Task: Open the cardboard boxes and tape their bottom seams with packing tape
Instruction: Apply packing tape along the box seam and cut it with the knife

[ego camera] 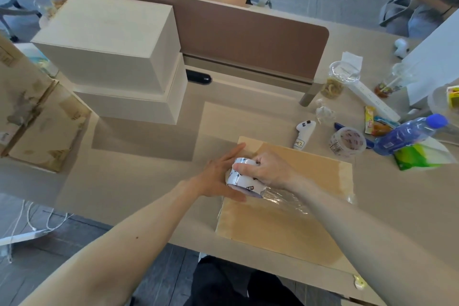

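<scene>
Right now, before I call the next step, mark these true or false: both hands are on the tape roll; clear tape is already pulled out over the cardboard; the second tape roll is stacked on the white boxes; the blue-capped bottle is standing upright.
1. Both hands are on the tape roll: true. The left hand steadies it and the right hand grips it.
2. Clear tape is pulled out over the cardboard box: true.
3. The second tape roll is on the white boxes: false. It sits on the desk, right of the cardboard.
4. The blue-capped bottle stands upright: false. It is tilted well over.
</scene>
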{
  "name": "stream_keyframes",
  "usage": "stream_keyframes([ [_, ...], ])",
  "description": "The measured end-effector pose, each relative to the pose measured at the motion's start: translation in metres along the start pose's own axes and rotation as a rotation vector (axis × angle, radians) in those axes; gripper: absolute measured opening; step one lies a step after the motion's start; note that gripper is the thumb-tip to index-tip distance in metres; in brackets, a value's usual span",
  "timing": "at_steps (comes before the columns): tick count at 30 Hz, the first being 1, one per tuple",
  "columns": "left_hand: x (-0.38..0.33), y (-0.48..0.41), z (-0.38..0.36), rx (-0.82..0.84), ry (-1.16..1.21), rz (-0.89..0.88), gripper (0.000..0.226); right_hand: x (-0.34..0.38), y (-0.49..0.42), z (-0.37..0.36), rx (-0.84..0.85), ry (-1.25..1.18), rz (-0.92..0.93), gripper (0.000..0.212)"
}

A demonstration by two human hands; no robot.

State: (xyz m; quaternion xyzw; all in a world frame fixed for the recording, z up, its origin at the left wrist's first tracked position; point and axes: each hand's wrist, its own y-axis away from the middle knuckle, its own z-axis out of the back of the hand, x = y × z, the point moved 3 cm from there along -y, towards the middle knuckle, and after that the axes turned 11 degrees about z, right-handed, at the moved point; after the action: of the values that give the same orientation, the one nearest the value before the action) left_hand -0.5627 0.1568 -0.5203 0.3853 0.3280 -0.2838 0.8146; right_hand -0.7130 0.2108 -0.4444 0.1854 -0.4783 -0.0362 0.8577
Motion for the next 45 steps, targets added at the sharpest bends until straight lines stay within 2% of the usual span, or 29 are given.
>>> stream_keyframes([
  [2, 0.000, 0.000, 0.004, 0.009, -0.132, 0.026, 0.108, -0.002, 0.002, 0.005, 0.005, 0.053, 0.017, 0.071],
  [4, -0.004, 0.000, 0.006, -0.003, -0.270, 0.028, 0.107, -0.010, 0.008, 0.014, -0.025, 0.109, 0.033, 0.063],
  [10, 0.000, -0.003, 0.005, -0.011, -0.278, 0.045, 0.118, -0.043, 0.041, 0.050, -0.106, 0.193, 0.069, 0.058],
  [15, -0.001, -0.003, 0.005, 0.006, -0.314, 0.059, 0.120, -0.049, 0.051, 0.046, -0.006, 0.040, 0.067, 0.055],
  [17, 0.002, -0.002, 0.008, 0.030, -0.289, 0.064, 0.104, -0.050, 0.054, 0.041, 0.008, -0.025, 0.041, 0.057],
  [18, -0.001, -0.001, 0.009, 0.035, -0.142, 0.080, 0.085, -0.051, 0.054, 0.040, 0.002, -0.051, 0.036, 0.060],
  [20, -0.015, -0.003, 0.009, -0.101, 0.128, 0.150, 0.047, -0.048, 0.053, 0.039, -0.012, -0.078, 0.060, 0.071],
  [21, -0.023, -0.005, 0.005, -0.206, 0.107, 0.188, 0.042, -0.046, 0.052, 0.038, -0.010, -0.079, 0.077, 0.074],
  [23, -0.036, -0.008, -0.015, -0.333, -0.026, 0.231, 0.044, -0.043, 0.049, 0.036, -0.002, -0.076, 0.101, 0.069],
  [27, -0.032, -0.009, -0.040, -0.480, -0.173, 0.206, 0.051, -0.053, 0.054, 0.038, 0.007, -0.089, 0.088, 0.056],
  [31, -0.034, -0.011, -0.041, -0.460, -0.310, 0.282, 0.049, -0.063, 0.060, 0.034, -0.010, -0.211, 0.079, 0.052],
  [34, -0.033, -0.011, -0.041, -0.451, -0.321, 0.316, 0.049, -0.061, 0.063, 0.038, -0.009, -0.174, 0.084, 0.061],
  [40, -0.038, -0.009, -0.041, -0.490, -0.370, 0.304, 0.049, -0.081, 0.084, 0.067, -0.055, -0.023, 0.116, 0.057],
  [45, -0.050, -0.009, -0.041, -0.552, -0.484, 0.362, 0.048, -0.084, 0.085, 0.069, -0.028, -0.045, 0.115, 0.061],
])
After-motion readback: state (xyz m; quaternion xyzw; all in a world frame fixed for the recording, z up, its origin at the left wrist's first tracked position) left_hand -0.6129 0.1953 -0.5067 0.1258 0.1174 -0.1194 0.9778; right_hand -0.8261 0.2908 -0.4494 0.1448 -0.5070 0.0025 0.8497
